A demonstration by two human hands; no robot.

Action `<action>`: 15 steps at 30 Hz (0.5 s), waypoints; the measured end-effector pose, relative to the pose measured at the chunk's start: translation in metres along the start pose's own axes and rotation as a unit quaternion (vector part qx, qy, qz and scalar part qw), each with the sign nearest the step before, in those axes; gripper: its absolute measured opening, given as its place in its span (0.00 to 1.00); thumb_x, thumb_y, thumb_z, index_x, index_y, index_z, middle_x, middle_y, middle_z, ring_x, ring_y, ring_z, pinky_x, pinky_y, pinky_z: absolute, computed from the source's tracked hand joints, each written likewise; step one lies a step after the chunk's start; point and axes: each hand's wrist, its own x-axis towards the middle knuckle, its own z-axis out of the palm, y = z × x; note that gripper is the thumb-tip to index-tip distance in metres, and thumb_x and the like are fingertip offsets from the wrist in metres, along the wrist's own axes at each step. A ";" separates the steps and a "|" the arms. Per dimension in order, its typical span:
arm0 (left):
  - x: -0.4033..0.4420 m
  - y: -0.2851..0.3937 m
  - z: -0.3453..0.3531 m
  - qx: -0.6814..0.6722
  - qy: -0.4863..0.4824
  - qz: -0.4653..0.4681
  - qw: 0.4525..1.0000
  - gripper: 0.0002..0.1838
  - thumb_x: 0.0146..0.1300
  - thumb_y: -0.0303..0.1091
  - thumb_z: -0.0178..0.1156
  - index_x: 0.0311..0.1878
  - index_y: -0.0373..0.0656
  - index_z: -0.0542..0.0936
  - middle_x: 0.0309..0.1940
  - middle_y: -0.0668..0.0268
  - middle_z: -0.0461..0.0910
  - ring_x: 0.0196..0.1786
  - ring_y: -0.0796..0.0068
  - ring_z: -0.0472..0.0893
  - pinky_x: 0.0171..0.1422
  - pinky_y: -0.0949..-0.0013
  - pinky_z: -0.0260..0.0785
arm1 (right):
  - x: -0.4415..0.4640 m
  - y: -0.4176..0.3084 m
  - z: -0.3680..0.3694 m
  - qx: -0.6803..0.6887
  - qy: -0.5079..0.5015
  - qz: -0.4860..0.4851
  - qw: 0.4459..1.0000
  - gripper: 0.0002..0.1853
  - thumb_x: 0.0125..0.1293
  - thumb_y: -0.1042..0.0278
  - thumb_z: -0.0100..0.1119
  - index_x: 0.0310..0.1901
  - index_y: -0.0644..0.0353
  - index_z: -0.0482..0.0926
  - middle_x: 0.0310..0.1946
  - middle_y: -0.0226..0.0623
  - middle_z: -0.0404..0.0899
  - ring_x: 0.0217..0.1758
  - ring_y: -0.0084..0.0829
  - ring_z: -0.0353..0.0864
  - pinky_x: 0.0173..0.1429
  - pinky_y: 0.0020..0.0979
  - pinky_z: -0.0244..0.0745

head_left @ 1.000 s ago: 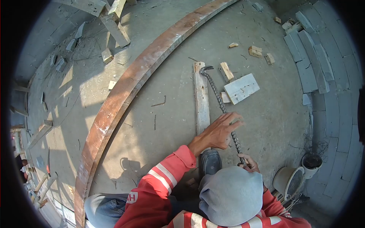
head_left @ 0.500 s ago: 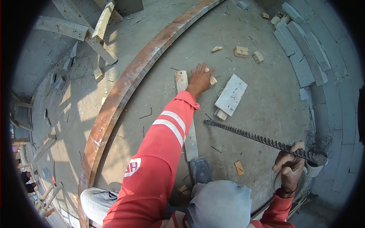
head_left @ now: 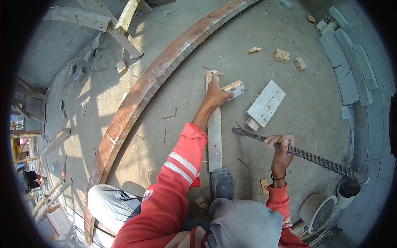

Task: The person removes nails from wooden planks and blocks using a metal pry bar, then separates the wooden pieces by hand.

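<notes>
Taking 12 o'clock as the top of our view, the long reddish-brown beam [head_left: 144, 89] curves across the floor from 7 o'clock to 12. Grey blocks [head_left: 347, 62] are stacked against the wall at 2 o'clock, and a timber frame [head_left: 82, 17] stands at 10 to 11.

Our ribbed bar [head_left: 310, 156] lies right of centre, its long axis slanting: the narrow tip points between 9 and 10 o'clock, the broader end between 3 and 4, overlapping the small bucket [head_left: 347, 189] in our view. We clench our right hand [head_left: 282, 151] round the bar, nearer its narrow tip.

The narrow board [head_left: 214, 138] runs almost from 12 o'clock to 6, its near end at our shoe [head_left: 223, 184]. Our left hand [head_left: 216, 93] bends its fingers over the board's far end, with a wood block [head_left: 234, 88] at its 3 o'clock side; we cannot tell whether it grips either.

The large bucket [head_left: 308, 211] sits at 4 to 5 o'clock. The pale slab [head_left: 266, 103] rests between our hands and the blocks, tilting toward 1 o'clock. The white sleeve patch [head_left: 147, 194] carries marks too small to read. A bent nail [head_left: 170, 115] lies left of the board.
</notes>
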 end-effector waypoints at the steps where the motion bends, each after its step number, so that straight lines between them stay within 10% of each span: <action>1: -0.011 -0.006 -0.019 0.005 0.011 -0.005 1.000 0.41 0.47 0.26 0.77 0.68 0.42 0.72 0.64 0.45 0.75 0.63 0.57 0.79 0.62 0.63 0.75 | 0.008 0.001 0.002 0.020 -0.011 -0.007 1.000 0.17 0.85 0.56 0.45 0.38 0.58 0.64 0.23 0.36 0.73 0.34 0.33 0.77 0.53 0.44 0.76; 6: -0.042 -0.047 -0.074 -0.079 0.014 -0.024 0.997 0.36 0.54 0.29 0.76 0.66 0.38 0.74 0.55 0.48 0.84 0.57 0.60 0.84 0.62 0.61 0.75 | 0.011 -0.007 0.027 0.032 0.046 0.040 0.998 0.16 0.81 0.62 0.56 0.35 0.56 0.64 0.19 0.24 0.65 0.18 0.15 0.61 0.22 0.23 0.57; 15: -0.074 -0.079 -0.082 -0.067 0.030 -0.003 0.997 0.26 0.58 0.28 0.75 0.60 0.35 0.81 0.46 0.60 0.87 0.48 0.70 0.85 0.53 0.67 0.77 | -0.057 -0.004 0.037 -0.147 -0.087 0.220 0.960 0.15 0.83 0.56 0.50 0.54 0.61 0.73 0.23 0.22 0.67 0.25 0.15 0.64 0.29 0.22 0.58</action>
